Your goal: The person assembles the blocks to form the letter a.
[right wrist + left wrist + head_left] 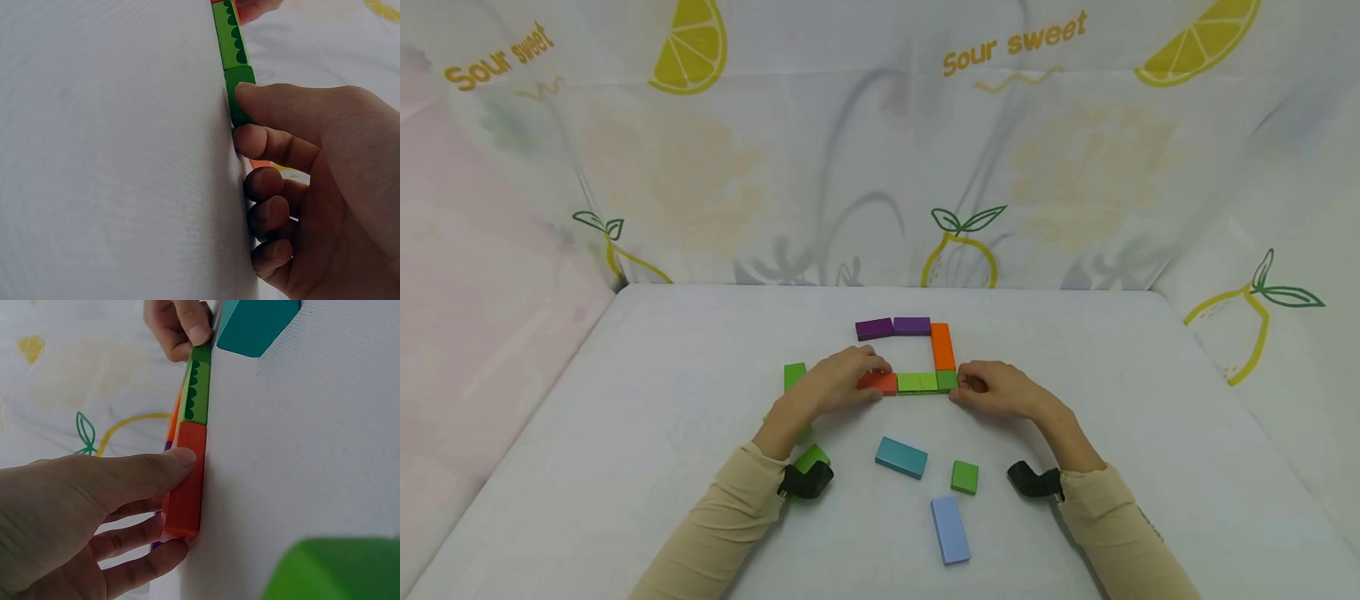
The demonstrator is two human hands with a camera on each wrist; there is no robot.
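Observation:
My left hand (838, 379) grips a red block (187, 481), its thumb on the near face and other fingers behind and at the left end. At the red block's right sits a light green block (917, 382) with a scalloped dark edge, followed by a small dark green block (240, 94). My right hand (1003, 390) holds the dark green block at its right end, thumb on the near face, index fingertip at the end, other fingers curled. Behind this row, an orange block (943, 347) runs back to a purple block (912, 326), with a darker purple block (875, 329) at its left.
Nearer on the white table (625, 433) lie a teal block (901, 457), a small green block (965, 477) and a light blue block (951, 530). Green blocks (794, 375) lie around my left forearm, partly hidden by it. A patterned cloth (820, 150) hangs behind.

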